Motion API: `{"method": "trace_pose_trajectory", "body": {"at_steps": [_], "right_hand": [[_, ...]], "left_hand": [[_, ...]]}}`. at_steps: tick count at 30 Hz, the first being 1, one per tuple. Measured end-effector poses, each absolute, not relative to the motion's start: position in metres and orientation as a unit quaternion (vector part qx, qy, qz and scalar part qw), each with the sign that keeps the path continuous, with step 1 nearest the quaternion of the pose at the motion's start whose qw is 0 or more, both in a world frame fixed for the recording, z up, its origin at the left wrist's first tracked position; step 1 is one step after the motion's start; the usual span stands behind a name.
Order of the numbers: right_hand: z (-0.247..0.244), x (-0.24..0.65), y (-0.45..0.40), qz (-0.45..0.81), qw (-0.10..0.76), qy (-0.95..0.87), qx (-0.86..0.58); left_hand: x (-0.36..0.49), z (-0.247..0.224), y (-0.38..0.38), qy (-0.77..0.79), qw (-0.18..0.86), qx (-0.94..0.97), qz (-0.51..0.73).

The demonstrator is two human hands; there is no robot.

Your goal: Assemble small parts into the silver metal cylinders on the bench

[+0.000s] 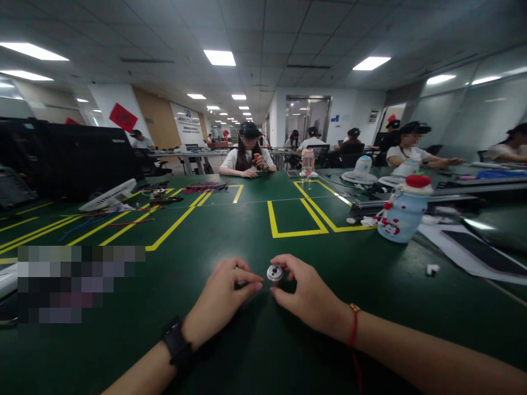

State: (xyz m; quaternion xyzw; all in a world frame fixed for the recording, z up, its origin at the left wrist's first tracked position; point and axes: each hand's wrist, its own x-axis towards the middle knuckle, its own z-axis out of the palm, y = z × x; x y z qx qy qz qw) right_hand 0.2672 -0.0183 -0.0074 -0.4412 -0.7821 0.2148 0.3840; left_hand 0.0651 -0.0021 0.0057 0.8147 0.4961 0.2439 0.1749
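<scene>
Reference part: the metal cylinder (274, 274), upright on the green table (197, 362). Left of the cylinder, my left hand (230, 291) is pinched closed at thumb and index fingertips, just beside it; I cannot tell whether a small item sits between them. My right hand (302, 288) grasps the cylinder between thumb and index finger. Beyond the cylinder, to its right, stands the blue bottle (401, 214).

A dark, squarish watch (177, 341) circles the left wrist (191, 332), a red cord bracelet (354, 328) (gold-beaded, too) the right wrist (345, 322).
</scene>
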Motion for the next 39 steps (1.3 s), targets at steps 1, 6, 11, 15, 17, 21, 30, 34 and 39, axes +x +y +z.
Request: {"method": "trace_pose_trajectory", "body": {"at_steps": [1,6,11,15,17,21,30,34,39], "right_hand": [[-0.008,0.267,-0.018,0.208,0.386,-0.783,-0.441],[0.005,0.299,-0.018,0.155,0.399,-0.760,-0.489],[0.010,0.403,-0.018,0.018,0.360,-0.676,-0.643],[-0.005,0.481,-0.018,-0.019,0.296,-0.627,-0.720],[-0.011,0.496,-0.018,-0.043,0.272,-0.629,-0.727],[-0.006,0.457,-0.020,-0.192,0.267,-0.657,-0.679],[0.007,0.255,-0.012,0.129,0.230,-0.891,-0.370],[-0.001,0.249,-0.006,0.150,0.228,-0.887,-0.373],[0.027,0.335,-0.012,0.068,0.289,-0.821,-0.488]], "left_hand": [[0.066,0.001,-0.002,0.494,0.180,0.819,0.231],[0.066,-0.004,-0.005,0.496,0.217,0.808,0.231],[0.039,0.010,-0.009,0.522,0.260,0.772,0.251],[0.016,0.010,-0.008,0.563,0.270,0.739,0.252],[0.011,0.008,-0.006,0.584,0.268,0.724,0.253],[0.012,0.006,-0.003,0.601,0.273,0.707,0.254],[0.010,0.012,-0.006,0.601,0.264,0.698,0.285],[0.006,0.012,-0.007,0.596,0.267,0.697,0.296],[0.007,0.011,-0.006,0.588,0.290,0.697,0.291]]}}
